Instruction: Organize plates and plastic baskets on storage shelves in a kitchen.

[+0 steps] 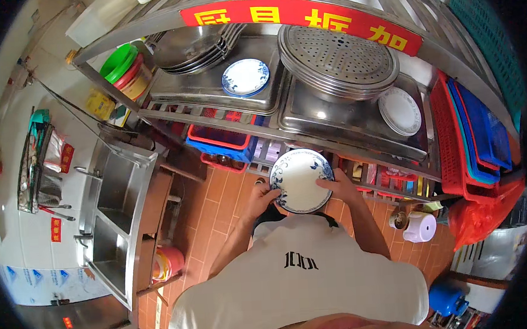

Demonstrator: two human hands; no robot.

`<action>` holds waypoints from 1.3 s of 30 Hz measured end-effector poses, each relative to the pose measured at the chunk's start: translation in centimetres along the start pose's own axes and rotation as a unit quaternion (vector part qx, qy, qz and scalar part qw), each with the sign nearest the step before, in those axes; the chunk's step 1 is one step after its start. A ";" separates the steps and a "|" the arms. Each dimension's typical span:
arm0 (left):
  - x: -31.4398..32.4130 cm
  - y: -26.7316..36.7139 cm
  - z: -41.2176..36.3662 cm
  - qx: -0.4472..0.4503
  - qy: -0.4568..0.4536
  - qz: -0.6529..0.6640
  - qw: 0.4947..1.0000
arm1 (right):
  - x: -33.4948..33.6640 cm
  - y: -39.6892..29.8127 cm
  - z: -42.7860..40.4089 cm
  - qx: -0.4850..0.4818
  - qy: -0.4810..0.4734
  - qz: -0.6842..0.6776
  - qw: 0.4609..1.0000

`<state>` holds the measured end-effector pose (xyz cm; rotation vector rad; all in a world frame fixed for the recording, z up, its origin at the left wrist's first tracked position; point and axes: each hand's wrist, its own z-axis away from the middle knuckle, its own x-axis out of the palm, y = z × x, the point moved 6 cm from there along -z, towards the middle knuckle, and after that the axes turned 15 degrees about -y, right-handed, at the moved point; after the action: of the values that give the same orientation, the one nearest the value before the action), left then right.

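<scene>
Both of my hands hold a white plate with a blue floral rim (301,180) in front of my chest. My left hand (264,195) grips its left edge, thumb on top. On the opposite edge my right hand (337,185) does the same; the fingers beneath are hidden. Ahead is a metal rack shelf (243,127) bearing upturned steel trays. A small blue-patterned plate stack (245,77) rests on the left tray (188,90). Another stack of white plates (400,111) sits at the right end of the right tray (333,123), near several perforated round steel trays (340,55).
A double steel sink (114,221) stands at left. Blue and red baskets (222,144) are under the shelf; more stacked baskets (471,127) lean at right. A lilac stool (419,227) is on the tiled floor (215,189). Steel pans (190,47) occupy the shelf's left part.
</scene>
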<state>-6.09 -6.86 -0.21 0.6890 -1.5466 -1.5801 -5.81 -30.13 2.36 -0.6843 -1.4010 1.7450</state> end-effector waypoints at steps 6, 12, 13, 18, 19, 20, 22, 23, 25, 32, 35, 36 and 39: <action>1.0 -0.5 -0.5 -0.058 -0.012 0.039 0.997 | 1.4 1.4 0.6 0.004 -0.002 -0.001 1.000; 1.7 -0.1 -0.8 -0.058 -0.079 0.027 0.995 | 1.6 0.9 1.5 -0.012 0.048 0.033 0.998; 1.9 0.2 -0.9 -0.056 -0.086 0.008 0.995 | 1.4 1.2 1.5 -0.013 0.053 0.031 0.998; 2.8 1.0 -1.1 -0.087 -0.138 -0.117 0.980 | 0.4 1.9 2.5 0.041 0.101 0.103 0.989; 2.9 0.9 -1.2 -0.102 -0.149 -0.162 0.970 | 0.4 1.6 2.7 0.040 0.103 0.102 0.989; 2.6 0.4 -1.2 -0.102 -0.150 -0.163 0.970 | 0.5 1.5 2.9 0.059 0.097 0.106 0.988; 2.3 -0.5 -1.4 -0.082 -0.137 -0.192 0.968 | 0.4 1.7 3.0 0.077 0.094 0.109 0.986; 2.4 -1.0 -1.3 -0.081 -0.138 -0.192 0.968 | 0.4 2.3 3.0 0.082 0.084 0.083 0.990; 2.5 -0.7 -1.3 -0.039 -0.089 -0.048 0.994 | 0.0 5.1 2.7 0.085 0.074 0.057 0.992; 0.3 -3.9 -1.0 -0.133 -0.043 0.204 0.969 | 3.5 2.5 3.5 0.062 -0.084 -0.164 0.981; -0.9 -4.7 -1.5 -0.151 -0.030 0.166 0.974 | 4.1 2.8 3.0 0.035 -0.109 -0.232 0.966; -0.9 -4.7 -1.6 -0.139 -0.044 0.192 0.971 | 4.2 2.9 2.7 0.027 -0.103 -0.288 0.952; -1.0 -4.5 -1.6 -0.128 -0.069 0.213 0.966 | 4.2 2.9 2.4 0.006 -0.103 -0.335 0.937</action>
<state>-5.02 -7.23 -4.97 0.0924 -1.4354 -1.4797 -10.78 -28.22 0.42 0.0125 -1.5275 1.2913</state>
